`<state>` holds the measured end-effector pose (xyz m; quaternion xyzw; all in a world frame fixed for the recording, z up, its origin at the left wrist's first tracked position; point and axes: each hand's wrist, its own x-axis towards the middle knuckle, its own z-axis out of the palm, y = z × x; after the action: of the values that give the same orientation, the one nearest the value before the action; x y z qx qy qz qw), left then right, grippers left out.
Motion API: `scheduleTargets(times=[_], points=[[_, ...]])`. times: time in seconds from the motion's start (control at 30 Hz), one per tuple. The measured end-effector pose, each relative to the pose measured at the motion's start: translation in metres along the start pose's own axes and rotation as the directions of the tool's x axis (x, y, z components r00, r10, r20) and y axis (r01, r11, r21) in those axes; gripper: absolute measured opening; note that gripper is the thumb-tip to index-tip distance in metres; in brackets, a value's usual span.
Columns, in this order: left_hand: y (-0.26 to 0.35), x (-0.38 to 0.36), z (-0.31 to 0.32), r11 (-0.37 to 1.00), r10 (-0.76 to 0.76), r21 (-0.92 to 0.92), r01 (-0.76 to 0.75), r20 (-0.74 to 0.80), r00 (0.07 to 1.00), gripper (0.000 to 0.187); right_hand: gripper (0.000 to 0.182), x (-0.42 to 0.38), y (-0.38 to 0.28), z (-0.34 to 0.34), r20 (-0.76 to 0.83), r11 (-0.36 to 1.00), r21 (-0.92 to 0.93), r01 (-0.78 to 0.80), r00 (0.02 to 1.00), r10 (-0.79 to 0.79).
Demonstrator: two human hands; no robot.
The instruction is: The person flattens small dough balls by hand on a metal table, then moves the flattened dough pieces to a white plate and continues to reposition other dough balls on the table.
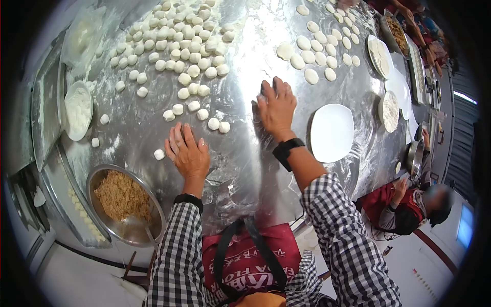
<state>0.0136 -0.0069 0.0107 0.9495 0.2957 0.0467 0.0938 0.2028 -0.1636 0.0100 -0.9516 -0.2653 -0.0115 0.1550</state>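
Observation:
My left hand [190, 156] lies palm down over the steel table [235, 176], fingers stretched and apart. A small dough ball [159, 154] sits just left of it. Beyond its fingertips is a loose row of dough pieces [193, 106], leading to a large floured heap of them [176, 41]. My right hand [277, 106] is palm down with spread fingers, toward the table's middle. Flattened dough rounds [311, 76] lie past it to the right. Whatever may be under either palm is hidden.
At left stand a bowl of flour [78, 111] and a metal bowl of brown filling [123, 197]. A white square plate [332, 133] is right of my right forearm. Farther right are a flour dish [389, 111], more plates [379, 57] and a person in a red apron [396, 204].

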Motion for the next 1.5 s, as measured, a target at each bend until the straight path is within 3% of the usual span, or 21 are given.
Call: scheduleTargets(times=[0.13, 0.43, 0.57, 0.67, 0.9, 0.93, 1.03, 1.1, 1.2, 1.23, 1.27, 1.3, 1.33, 1.37, 1.43, 1.5], points=[[-0.001, 0.000, 0.000, 1.000, -0.002, 0.011, 0.002, 0.010, 1.000, 0.058, 0.061, -0.006, -0.005, 0.010, 0.063, 0.995, -0.098, -0.031, 0.997, 0.037], [0.000, -0.001, -0.003, 1.000, 0.015, -0.001, -0.015, 0.010, 1.000, 0.059, 0.061, 0.004, -0.009, 0.008, 0.093, 0.996, -0.065, -0.059, 0.994, 0.065], [0.000, 0.002, -0.005, 0.999, 0.049, 0.011, -0.049, -0.025, 0.998, 0.060, 0.061, -0.006, -0.004, -0.001, 0.180, 0.999, -0.014, -0.034, 0.983, 0.036], [-0.001, 0.002, 0.000, 1.000, 0.025, 0.008, -0.025, -0.005, 1.000, 0.058, 0.060, -0.016, -0.013, 0.008, 0.094, 0.996, -0.087, -0.021, 0.995, 0.029], [-0.001, -0.003, -0.004, 0.999, 0.033, 0.018, -0.032, -0.008, 0.999, 0.057, 0.051, -0.013, -0.004, 0.001, 0.063, 0.998, 0.055, 0.035, 0.997, -0.039], [0.000, 0.000, -0.003, 0.999, 0.036, 0.018, -0.036, -0.022, 0.999, 0.057, 0.041, -0.009, -0.005, -0.015, 0.035, 0.983, 0.148, 0.106, 0.993, -0.113], [-0.001, 0.001, -0.001, 1.000, 0.023, 0.000, -0.023, -0.027, 0.999, 0.057, 0.031, -0.023, -0.017, -0.063, 0.377, 0.905, 0.401, -0.141, 0.926, -0.023], [-0.002, -0.001, -0.002, 1.000, 0.014, -0.008, -0.014, -0.019, 1.000, 0.056, 0.026, -0.048, -0.004, -0.044, 0.724, 0.678, 0.524, -0.516, 0.689, -0.034], [0.001, 0.002, -0.002, 1.000, 0.009, -0.019, -0.010, -0.012, 1.000, 0.057, 0.026, -0.050, 0.019, -0.039, 0.592, 0.779, 0.503, -0.374, 0.806, 0.004], [0.000, 0.003, -0.002, 1.000, 0.006, -0.019, -0.006, -0.008, 1.000, 0.057, 0.028, -0.035, 0.018, -0.052, 0.484, 0.794, 0.489, -0.362, 0.870, 0.098], [-0.001, 0.001, -0.003, 1.000, 0.003, -0.018, -0.003, 0.002, 1.000, 0.057, 0.032, -0.015, 0.020, -0.066, 0.314, 0.937, 0.270, -0.222, 0.940, 0.133], [-0.001, -0.001, -0.004, 1.000, 0.008, -0.022, -0.008, -0.004, 1.000, 0.057, 0.034, 0.001, 0.040, -0.058, 0.087, 0.989, 0.142, -0.034, 0.996, 0.022], [-0.001, -0.001, -0.004, 0.999, 0.015, -0.028, -0.016, -0.015, 1.000, 0.056, 0.032, 0.018, 0.037, -0.069, 0.052, 0.981, 0.173, -0.090, 0.995, 0.083], [-0.001, 0.001, -0.004, 0.999, 0.022, -0.035, -0.023, -0.030, 0.999, 0.056, 0.030, 0.030, 0.045, -0.057, -0.128, 0.978, 0.186, 0.089, 0.990, -0.066], [0.000, 0.001, -0.003, 0.999, 0.025, -0.042, -0.026, -0.029, 0.999, 0.056, 0.035, 0.061, 0.025, -0.049, -0.048, 0.952, 0.270, 0.143, 0.990, -0.135], [-0.002, 0.001, -0.004, 0.999, 0.017, -0.049, -0.018, -0.022, 1.000, 0.057, 0.042, 0.093, 0.001, -0.025, -0.088, 0.902, 0.376, 0.211, 0.978, -0.191]])
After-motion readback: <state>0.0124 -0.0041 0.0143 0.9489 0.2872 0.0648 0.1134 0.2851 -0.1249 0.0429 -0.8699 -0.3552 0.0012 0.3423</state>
